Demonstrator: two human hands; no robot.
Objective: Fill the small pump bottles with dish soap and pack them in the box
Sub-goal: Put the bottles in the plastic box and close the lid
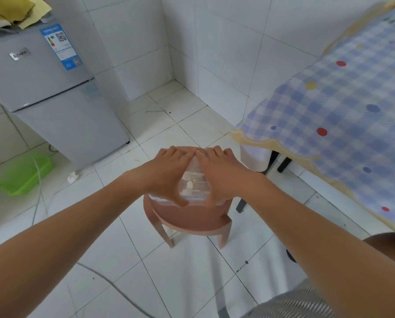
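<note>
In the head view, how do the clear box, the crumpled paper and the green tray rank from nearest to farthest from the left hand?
1. Clear box: under the left hand, touching it.
2. Crumpled paper: on the floor, to the left.
3. Green tray: on the floor, farther left.

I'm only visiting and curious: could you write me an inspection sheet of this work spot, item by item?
Surface: round pinkish stool on a white tiled floor; it carries the box.
Job's things: clear box on the stool, with pale shapes inside too blurred to name; no soap bottle seen.
Clutter: green tray and crumpled paper on the floor.
Grippers: left hand and right hand lie flat on the box's top, thumbs at its near edge.
Cables: thin cable by the tray; dark cable across the near floor.
Surroundings: grey fridge on the left, table with a checked cloth on the right.
</note>
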